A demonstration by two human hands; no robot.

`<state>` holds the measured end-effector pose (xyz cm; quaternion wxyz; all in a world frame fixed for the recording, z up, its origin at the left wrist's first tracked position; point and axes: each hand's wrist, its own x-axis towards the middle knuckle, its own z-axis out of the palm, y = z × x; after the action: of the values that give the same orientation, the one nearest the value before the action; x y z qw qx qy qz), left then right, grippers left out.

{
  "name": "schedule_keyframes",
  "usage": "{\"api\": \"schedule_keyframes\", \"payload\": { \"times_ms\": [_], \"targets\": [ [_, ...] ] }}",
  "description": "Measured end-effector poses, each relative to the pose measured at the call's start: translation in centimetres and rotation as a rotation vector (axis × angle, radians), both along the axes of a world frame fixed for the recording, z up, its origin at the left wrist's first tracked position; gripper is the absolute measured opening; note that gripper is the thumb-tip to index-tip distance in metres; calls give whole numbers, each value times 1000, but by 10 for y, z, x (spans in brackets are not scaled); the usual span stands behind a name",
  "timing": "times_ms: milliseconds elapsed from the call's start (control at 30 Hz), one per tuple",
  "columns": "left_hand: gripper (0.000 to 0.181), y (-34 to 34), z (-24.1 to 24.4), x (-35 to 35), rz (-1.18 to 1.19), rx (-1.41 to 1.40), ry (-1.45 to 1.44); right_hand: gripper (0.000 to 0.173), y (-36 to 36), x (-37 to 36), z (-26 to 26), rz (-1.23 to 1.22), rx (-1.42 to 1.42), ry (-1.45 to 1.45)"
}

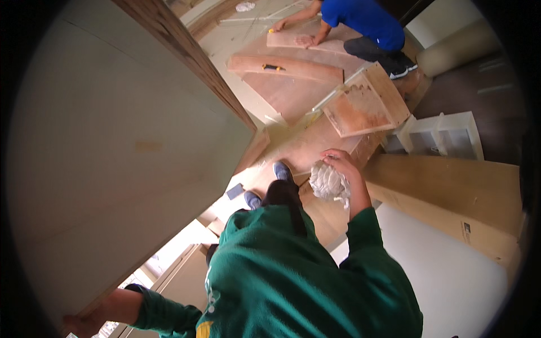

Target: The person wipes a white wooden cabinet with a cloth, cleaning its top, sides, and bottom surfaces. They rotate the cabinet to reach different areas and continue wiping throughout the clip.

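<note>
At the lower left, my left hand (91, 316) is on the edge of a large pale panel (110, 139), which fills the left side of the view. The panel partly hides its fingers. A brown wood-grain strip (181, 50) runs along the panel's upper edge. My right hand (343, 164) has its fingers around a bunched white cloth (327, 181), held in front of me at the right. Below the cloth lies a brown sheet on the floor.
A person in blue (363, 21) crouches ahead, hands on a wooden board. A utility knife (272, 67) rests on a curved board (296, 69). A wooden box (365, 101), clear plastic drawers (444, 135) and a long carton (448, 190) stand right. A grey block (234, 191) lies near my shoes.
</note>
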<state>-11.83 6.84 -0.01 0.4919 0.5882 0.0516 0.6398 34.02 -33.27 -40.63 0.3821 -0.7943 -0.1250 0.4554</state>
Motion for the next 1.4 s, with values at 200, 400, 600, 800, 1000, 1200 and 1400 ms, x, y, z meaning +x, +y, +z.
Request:
{"api": "schedule_keyframes", "payload": {
  "times_ms": [200,400,600,800,1000,1200,1400],
  "targets": [
    [33,2,-2,5,-4,8,12,41,-4,-25,44,-278,116,-109],
    [33,-4,-2,3,-18,5,19,55,-22,-8,27,-319,113,82],
    [32,-20,5,13,-60,38,40,40,67,-55,53,-17,120,-446],
    [32,-26,4,26,-113,54,66,53,233,-146,100,271,549,-790],
    [31,-32,10,33,-139,66,97,30,297,-219,-1,836,272,-977],
    [31,-33,12,37,-160,77,109,24,295,-167,14,571,214,-983],
    [30,-37,10,48,-178,71,133,19,312,-224,-17,710,295,-744]
  ]
}}
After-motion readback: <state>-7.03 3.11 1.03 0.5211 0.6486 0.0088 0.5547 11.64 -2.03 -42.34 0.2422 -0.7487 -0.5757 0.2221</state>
